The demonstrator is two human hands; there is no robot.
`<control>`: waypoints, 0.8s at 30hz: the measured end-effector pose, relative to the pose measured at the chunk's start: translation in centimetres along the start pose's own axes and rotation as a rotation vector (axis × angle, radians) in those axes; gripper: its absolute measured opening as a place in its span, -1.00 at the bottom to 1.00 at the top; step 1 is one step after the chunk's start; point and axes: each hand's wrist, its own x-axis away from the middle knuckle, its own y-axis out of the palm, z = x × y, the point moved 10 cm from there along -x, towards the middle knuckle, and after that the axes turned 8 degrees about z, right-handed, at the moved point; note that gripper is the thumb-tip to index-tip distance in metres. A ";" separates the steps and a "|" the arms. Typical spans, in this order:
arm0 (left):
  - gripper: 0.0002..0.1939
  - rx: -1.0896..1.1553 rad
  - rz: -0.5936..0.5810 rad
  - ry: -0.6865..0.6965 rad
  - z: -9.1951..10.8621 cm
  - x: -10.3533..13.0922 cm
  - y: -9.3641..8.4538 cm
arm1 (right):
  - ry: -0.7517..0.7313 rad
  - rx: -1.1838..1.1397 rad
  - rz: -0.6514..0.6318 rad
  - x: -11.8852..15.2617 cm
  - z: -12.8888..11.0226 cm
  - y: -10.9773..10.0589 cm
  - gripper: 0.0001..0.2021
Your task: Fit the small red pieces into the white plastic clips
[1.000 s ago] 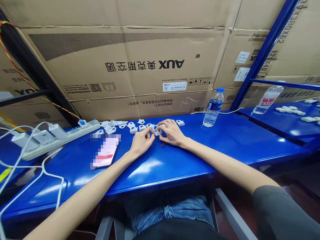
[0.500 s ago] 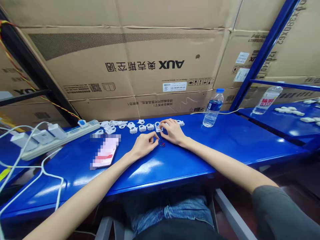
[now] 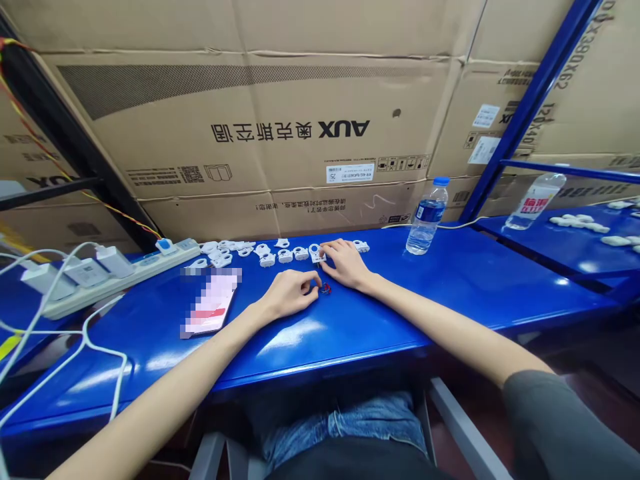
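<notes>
My right hand [image 3: 344,262] rests on the blue table [image 3: 380,307], its fingertips pinching the edge of a small white plastic part [image 3: 315,254]. Just left of it, my left hand [image 3: 295,291] is curled, thumb and index finger near each other beside a small red and dark wire piece [image 3: 325,289]. Whether those fingertips hold part of the wire is too small to tell. Several more white parts [image 3: 267,259] lie in a loose row and a pile along the back of the table.
A phone [image 3: 213,303] lies left of my hands. Further left are a power strip [image 3: 150,267] with white chargers [image 3: 85,273] and loose cables. A water bottle [image 3: 426,217] stands at the back right, before cardboard boxes [image 3: 300,160]. Another bottle [image 3: 535,200] stands farther right.
My left hand has shifted slightly right, toward the wire piece, and its index finger has lifted a little. The right hand has barely moved and stays at the white part.
</notes>
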 end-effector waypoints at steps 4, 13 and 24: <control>-0.81 -0.009 -0.020 0.000 -0.1 0.0 0.1 | 0.031 0.002 -0.001 -0.4 0.7 0.6 -0.85; -0.81 -0.045 0.066 -0.059 -1.6 -0.2 -0.4 | 0.124 0.016 -0.016 -1.1 2.1 1.7 -0.86; -0.83 -0.180 0.160 -0.294 -4.1 -0.1 -1.7 | 0.032 -0.012 0.013 -2.1 0.1 2.0 -0.70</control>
